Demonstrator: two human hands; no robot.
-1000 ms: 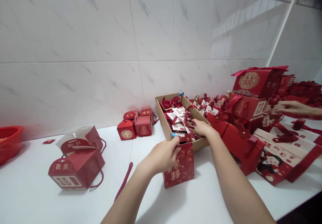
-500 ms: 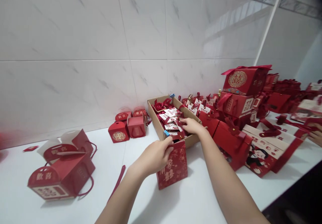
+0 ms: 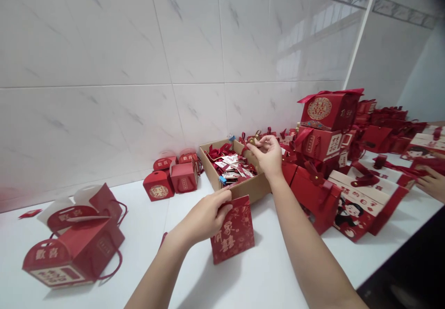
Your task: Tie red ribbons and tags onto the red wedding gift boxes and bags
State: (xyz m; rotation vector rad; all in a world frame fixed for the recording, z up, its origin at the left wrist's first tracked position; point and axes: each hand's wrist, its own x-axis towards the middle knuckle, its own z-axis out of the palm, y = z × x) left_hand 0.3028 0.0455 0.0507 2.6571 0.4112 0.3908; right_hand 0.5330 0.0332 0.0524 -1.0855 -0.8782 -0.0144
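Observation:
My left hand (image 3: 208,211) is closed on the upper edge of a red gift box (image 3: 234,232) printed with gold characters, held upright at the tabletop. Over the right side of an open cardboard box (image 3: 243,190), my right hand (image 3: 268,155) is raised with thumb and index finger pinched together. A bit of dark red shows by its fingertips, but what it is, I cannot make out. Inside the cardboard box lie white-and-red printed tags (image 3: 231,164) and red ribbons (image 3: 222,151). Blue clips (image 3: 222,179) sit on its rim.
Left on the white table (image 3: 146,225) stands a part-open red box (image 3: 79,244) with cord handles. Small red boxes (image 3: 184,177) stand by the tiled wall. Stacked red boxes (image 3: 330,110) and gift bags (image 3: 361,202) crowd the right, where another person's hand (image 3: 433,183) shows.
My right hand has lifted from the tags in the cardboard box and moved up to its right side. My left hand still holds the red gift box. The view has shifted slightly.

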